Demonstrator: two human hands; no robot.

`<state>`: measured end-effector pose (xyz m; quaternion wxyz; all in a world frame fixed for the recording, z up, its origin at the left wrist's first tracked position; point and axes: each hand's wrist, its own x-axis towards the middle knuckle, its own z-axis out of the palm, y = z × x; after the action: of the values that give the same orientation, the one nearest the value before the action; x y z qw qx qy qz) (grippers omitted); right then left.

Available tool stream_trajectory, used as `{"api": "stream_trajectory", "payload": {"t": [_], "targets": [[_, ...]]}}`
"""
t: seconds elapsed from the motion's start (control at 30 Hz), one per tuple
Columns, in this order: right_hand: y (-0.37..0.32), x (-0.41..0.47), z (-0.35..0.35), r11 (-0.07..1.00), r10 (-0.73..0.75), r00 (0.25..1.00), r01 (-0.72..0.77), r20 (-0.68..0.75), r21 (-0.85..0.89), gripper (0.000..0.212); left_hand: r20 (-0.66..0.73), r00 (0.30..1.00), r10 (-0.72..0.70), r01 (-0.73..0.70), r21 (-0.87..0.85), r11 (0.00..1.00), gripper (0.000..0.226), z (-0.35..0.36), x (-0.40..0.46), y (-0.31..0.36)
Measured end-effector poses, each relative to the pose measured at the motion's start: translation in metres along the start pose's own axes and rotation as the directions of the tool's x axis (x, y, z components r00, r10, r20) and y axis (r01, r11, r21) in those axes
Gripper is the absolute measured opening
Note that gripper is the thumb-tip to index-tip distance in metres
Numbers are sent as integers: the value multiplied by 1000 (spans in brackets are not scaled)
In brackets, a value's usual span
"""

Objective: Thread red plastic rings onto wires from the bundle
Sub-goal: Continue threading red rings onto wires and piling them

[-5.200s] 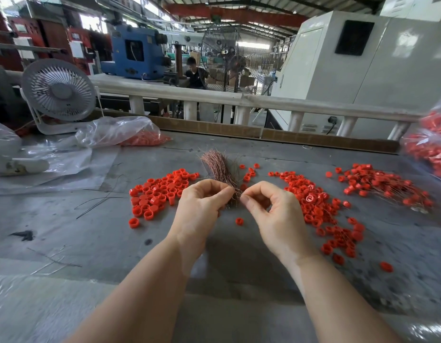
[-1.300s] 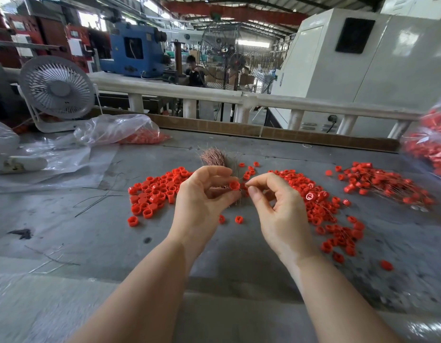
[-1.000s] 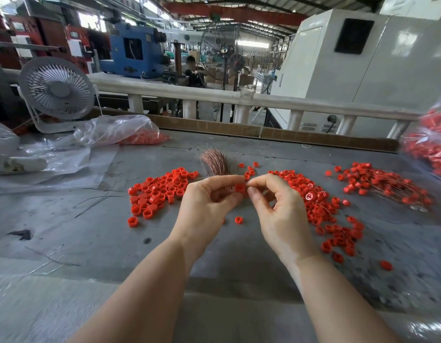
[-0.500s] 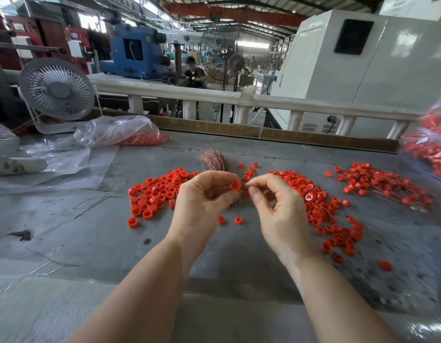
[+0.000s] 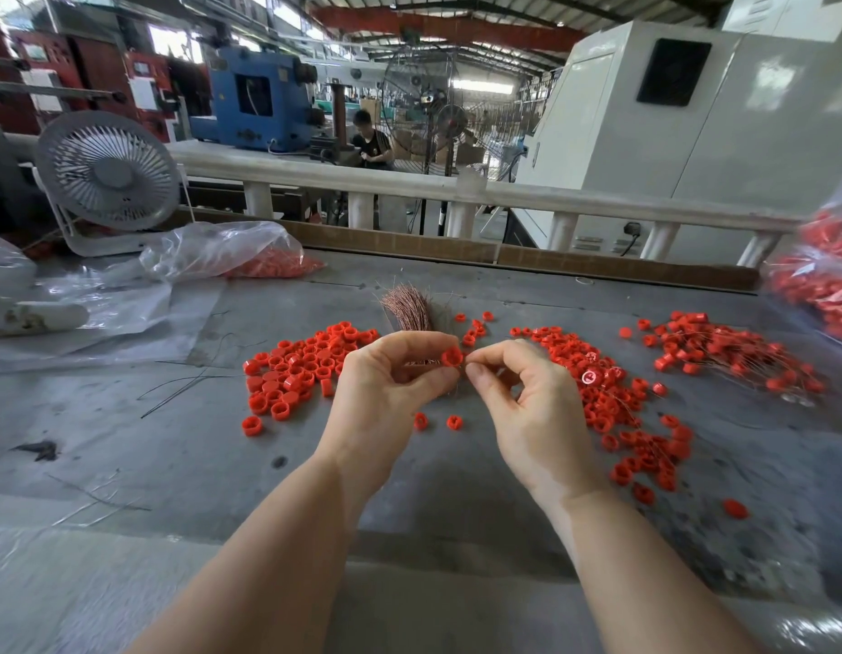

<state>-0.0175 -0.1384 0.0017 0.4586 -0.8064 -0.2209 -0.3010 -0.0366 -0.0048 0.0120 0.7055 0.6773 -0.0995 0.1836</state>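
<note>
My left hand (image 5: 386, 394) pinches a red plastic ring (image 5: 452, 356) between thumb and forefinger, with copper wire ends showing inside its curled fingers. Close to the ring's right side, my right hand (image 5: 527, 408) pinches its thumb and forefinger together on a thin wire that is barely visible. Behind the hands a copper wire bundle (image 5: 409, 309) lies on the grey table (image 5: 173, 441). Loose red rings lie in a pile on the left (image 5: 305, 365) and in a band on the right (image 5: 617, 408). A heap of rings on wires (image 5: 725, 356) sits far right.
A clear bag of red rings (image 5: 263, 262) and a white desk fan (image 5: 107, 172) stand at the back left. Another bag of rings (image 5: 825, 276) hangs at the right edge. Plastic sheeting (image 5: 79, 313) and stray dark wires (image 5: 187, 384) lie on the left. A railing (image 5: 456, 191) runs behind the table.
Both hands stay together over the table's middle. Five seconds ago no ring showed between the fingers; now my left hand pinches one, and it has barely shifted over the last second.
</note>
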Motion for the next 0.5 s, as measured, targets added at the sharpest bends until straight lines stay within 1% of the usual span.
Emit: {"api": "stream_trajectory", "payload": {"t": [0.2,0.27,0.37,0.5], "targets": [[-1,-1,-1,1000,14,1000,-14,3,-3,6,5,998,-55,56,-63,996,29,1,-1,2],[-1,0,-2,1000,14,1000,-14,-4,-10,9,22,993,-117,119,-167,979,24,2,0,2],[-1,0,-2,1000,10,1000,-10,-7,-11,11,72,977,-202,215,-326,921,21,1,0,4],[-1,0,-2,1000,-3,1000,3,-12,-18,12,85,967,-240,254,-385,887,24,1,1,6]]}}
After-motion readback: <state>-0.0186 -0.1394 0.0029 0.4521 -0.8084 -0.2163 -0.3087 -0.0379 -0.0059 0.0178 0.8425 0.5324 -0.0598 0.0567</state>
